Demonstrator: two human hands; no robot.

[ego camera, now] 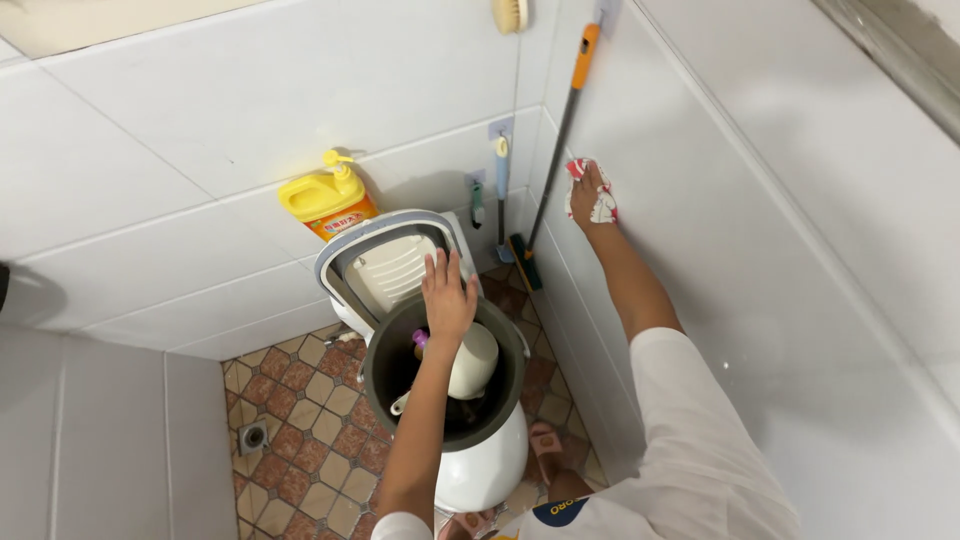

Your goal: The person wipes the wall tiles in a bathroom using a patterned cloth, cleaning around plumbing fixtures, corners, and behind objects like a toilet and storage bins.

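A dark grey round plastic bucket [385, 375] is seen nearest, set on a white toilet [480, 470] and holding a white jug [478, 358]; the left hand [447, 295] is laid flat on its far rim, fingers spread, gripping nothing; farther off, a soft red-and-white cloth [603, 200] is pressed to the white tiled wall [760, 250] under the right hand [586, 195], fingers splayed; it is judged light and limp, best bunched in the palm; a yellow pump bottle [326, 200] stands behind.

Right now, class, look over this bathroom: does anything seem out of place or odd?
Yes. A grey bucket holding bottles sits on the toilet, an odd perch, with the left hand on its rim. The right hand presses a rag to the wall.
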